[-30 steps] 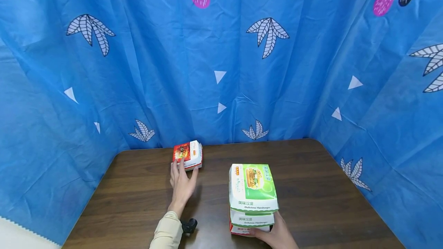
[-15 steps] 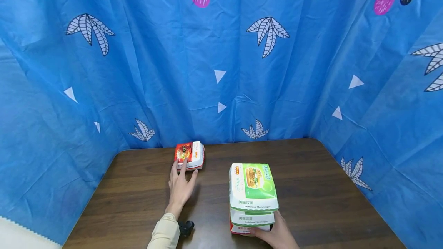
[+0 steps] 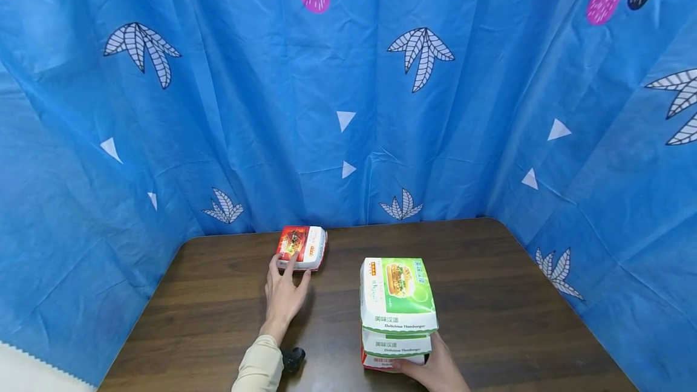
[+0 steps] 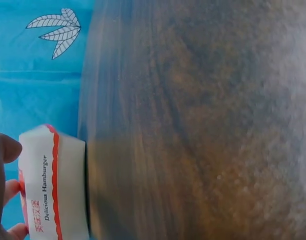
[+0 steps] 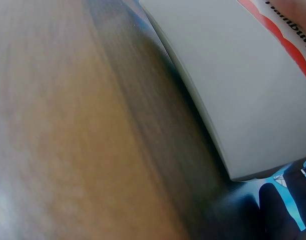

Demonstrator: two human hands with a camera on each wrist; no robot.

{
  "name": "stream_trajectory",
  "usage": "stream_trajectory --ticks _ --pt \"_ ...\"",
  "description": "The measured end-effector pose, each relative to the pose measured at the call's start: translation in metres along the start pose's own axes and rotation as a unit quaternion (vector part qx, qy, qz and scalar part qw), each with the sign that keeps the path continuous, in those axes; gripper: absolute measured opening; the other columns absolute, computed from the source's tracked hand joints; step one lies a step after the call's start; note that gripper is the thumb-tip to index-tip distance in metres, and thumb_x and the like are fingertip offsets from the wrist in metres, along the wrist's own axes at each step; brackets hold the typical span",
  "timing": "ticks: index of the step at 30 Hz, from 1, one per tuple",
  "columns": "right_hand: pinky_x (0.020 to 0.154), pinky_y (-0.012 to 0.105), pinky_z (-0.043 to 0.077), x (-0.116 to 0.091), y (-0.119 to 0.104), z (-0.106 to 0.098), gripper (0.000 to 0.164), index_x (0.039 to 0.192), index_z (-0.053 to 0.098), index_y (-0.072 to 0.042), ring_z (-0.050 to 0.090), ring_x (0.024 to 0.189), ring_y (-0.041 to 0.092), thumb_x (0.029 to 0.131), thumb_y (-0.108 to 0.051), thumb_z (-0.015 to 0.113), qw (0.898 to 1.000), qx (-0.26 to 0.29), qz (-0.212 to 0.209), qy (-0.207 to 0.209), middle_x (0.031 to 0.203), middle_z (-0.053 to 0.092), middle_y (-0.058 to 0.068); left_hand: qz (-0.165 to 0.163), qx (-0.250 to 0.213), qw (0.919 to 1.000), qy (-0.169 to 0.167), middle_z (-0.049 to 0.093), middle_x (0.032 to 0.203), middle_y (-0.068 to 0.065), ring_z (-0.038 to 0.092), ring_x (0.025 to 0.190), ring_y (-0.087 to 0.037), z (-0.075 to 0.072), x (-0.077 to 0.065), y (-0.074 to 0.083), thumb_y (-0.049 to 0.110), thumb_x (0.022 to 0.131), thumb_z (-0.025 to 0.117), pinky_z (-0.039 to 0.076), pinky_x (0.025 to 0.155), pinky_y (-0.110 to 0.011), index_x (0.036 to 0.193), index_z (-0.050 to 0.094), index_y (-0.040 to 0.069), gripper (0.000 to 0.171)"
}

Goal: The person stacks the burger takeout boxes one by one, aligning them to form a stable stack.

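At the far left of the table lies a red and white hamburger box. My left hand is at its near side, fingertips touching its top and the thumb by its near edge. In the left wrist view the same box shows its white side, with fingertips at its top. Right of centre stands a stack of three hamburger boxes: a green and white one on top, another green-edged one under it, and a red-edged one at the bottom. My right hand grips the bottom box at its near right corner.
The dark brown wooden table ends at a blue patterned curtain that hangs along its back and sides. A black wrist camera sits on my left wrist beside the cream sleeve.
The red box at the far left has turned and shifted slightly right under my left fingers. My left hand has drawn back a little. The right hand and the stack stay put.
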State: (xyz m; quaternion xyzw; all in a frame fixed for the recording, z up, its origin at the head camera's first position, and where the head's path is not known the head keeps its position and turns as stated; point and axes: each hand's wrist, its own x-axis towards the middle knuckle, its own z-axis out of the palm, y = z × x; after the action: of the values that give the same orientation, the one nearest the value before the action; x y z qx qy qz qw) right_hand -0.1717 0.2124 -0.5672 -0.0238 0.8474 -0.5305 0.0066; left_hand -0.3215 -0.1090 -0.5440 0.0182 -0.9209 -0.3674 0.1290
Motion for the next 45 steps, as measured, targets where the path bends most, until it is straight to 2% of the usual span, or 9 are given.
stream_trajectory --ticks 7,11,17,20,25,30,34,40,45 --pt "0.092 0.026 0.05 -0.001 0.0 0.002 0.067 0.13 0.057 -0.017 0.065 0.107 0.004 0.075 -0.034 0.093 1.0 0.011 -0.007 0.003 0.116 0.074 -0.004 0.03 0.007 0.9994 0.014 0.023 0.167 -0.021 0.028 0.15 -0.047 0.001 0.004 -0.001 0.031 0.094 0.072 0.027 0.113 -0.07 0.139 0.059 0.009 0.053" --pt "0.092 0.026 0.05 -0.002 0.0 0.001 0.068 0.129 0.057 -0.018 0.064 0.106 0.003 0.074 -0.035 0.093 1.0 0.001 -0.009 0.011 0.116 0.073 -0.005 0.052 0.028 0.9981 0.017 0.029 0.165 -0.022 0.029 0.15 -0.051 0.005 0.003 -0.002 0.03 0.094 0.073 0.028 0.113 -0.07 0.134 0.053 0.003 0.053" --pt "0.092 0.027 0.051 -0.001 -0.001 0.001 0.069 0.131 0.056 -0.017 0.065 0.107 0.004 0.076 -0.035 0.092 1.0 0.005 -0.013 0.008 0.117 0.073 -0.002 0.078 0.052 0.9954 0.02 0.031 0.16 -0.024 0.033 0.145 -0.053 0.008 0.003 -0.002 0.029 0.094 0.072 0.031 0.113 -0.071 0.155 0.042 0.015 0.069" --pt "0.089 0.027 0.052 -0.001 0.0 0.002 0.069 0.131 0.056 -0.017 0.066 0.105 0.004 0.076 -0.033 0.093 1.0 0.009 -0.016 0.011 0.116 0.073 -0.002 0.067 0.056 0.9962 0.006 0.025 0.16 -0.025 0.032 0.145 -0.051 0.008 0.003 -0.001 0.029 0.096 0.069 0.032 0.112 -0.07 0.159 0.04 0.02 0.07" --pt "0.086 0.026 0.052 -0.001 0.001 0.005 0.067 0.128 0.056 -0.017 0.067 0.1 0.004 0.075 -0.03 0.093 1.0 0.012 -0.026 0.01 0.112 0.074 -0.003 0.029 0.043 0.9987 -0.002 0.018 0.163 -0.022 0.032 0.145 -0.049 0.009 0.003 -0.002 0.031 0.095 0.07 0.036 0.11 -0.069 0.156 0.045 0.02 0.067" --pt "0.086 0.026 0.053 -0.001 0.001 0.005 0.067 0.13 0.055 -0.015 0.067 0.101 0.004 0.076 -0.03 0.093 0.999 0.018 -0.035 0.008 0.113 0.073 -0.001 0.024 0.012 0.9996 0.012 0.018 0.167 -0.021 0.035 0.144 -0.051 0.009 0.004 -0.003 0.036 0.091 0.075 0.038 0.108 -0.069 0.149 0.047 0.016 0.067" --pt "0.086 0.026 0.053 -0.001 0.002 0.005 0.069 0.131 0.054 -0.014 0.068 0.101 0.005 0.076 -0.03 0.092 0.999 0.028 -0.034 0.003 0.115 0.073 0.001 0.024 0.014 0.9996 0.009 0.019 0.169 -0.019 0.034 0.147 -0.048 0.01 0.006 -0.004 0.042 0.092 0.075 0.039 0.105 -0.071 0.147 0.046 0.011 0.069" --pt "0.086 0.026 0.054 0.0 0.002 0.006 0.068 0.132 0.054 -0.013 0.069 0.102 0.006 0.078 -0.03 0.091 0.999 0.033 -0.034 -0.01 0.117 0.073 0.003 0.024 0.029 0.9993 0.0 0.018 0.167 -0.02 0.032 0.146 -0.05 0.013 0.012 -0.002 0.049 0.095 0.071 0.04 0.104 -0.071 0.158 0.036 0.023 0.077" --pt "0.086 0.026 0.053 0.0 0.001 0.004 0.067 0.131 0.054 -0.012 0.068 0.102 0.005 0.078 -0.03 0.091 0.999 0.03 -0.033 -0.005 0.117 0.073 0.003 0.02 0.034 0.9992 -0.012 0.014 0.167 -0.021 0.03 0.146 -0.052 0.017 0.016 0.002 0.049 0.094 0.07 0.041 0.105 -0.07 0.156 0.044 0.025 0.071"
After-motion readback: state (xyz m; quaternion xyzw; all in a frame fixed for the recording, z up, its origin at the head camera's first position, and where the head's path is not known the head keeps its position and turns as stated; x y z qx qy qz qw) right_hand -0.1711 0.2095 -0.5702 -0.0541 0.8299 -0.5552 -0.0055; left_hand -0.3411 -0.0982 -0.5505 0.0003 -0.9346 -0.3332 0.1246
